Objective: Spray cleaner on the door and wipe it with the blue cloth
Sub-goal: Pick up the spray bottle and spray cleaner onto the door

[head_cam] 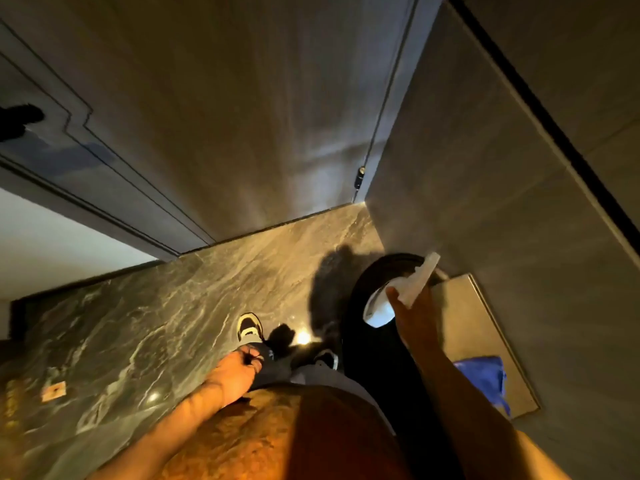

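The grey-brown door (242, 109) fills the upper middle of the head view, with a hinge at its lower right edge. My right hand (414, 313) is shut on a white spray bottle (398, 296), held low at the right with its nozzle toward the side wall. The blue cloth (485, 379) lies on a flat grey box lid at the lower right, beside my right forearm. My left hand (239, 368) hangs by my thigh with its fingers curled and nothing in it.
A round black bin (367, 306) stands under the bottle. A grey metal box (467, 327) sits against the right wall (485, 168). The marble floor (173, 306) spreads left; a small tag lies there. A dark door handle (20, 121) shows at far left.
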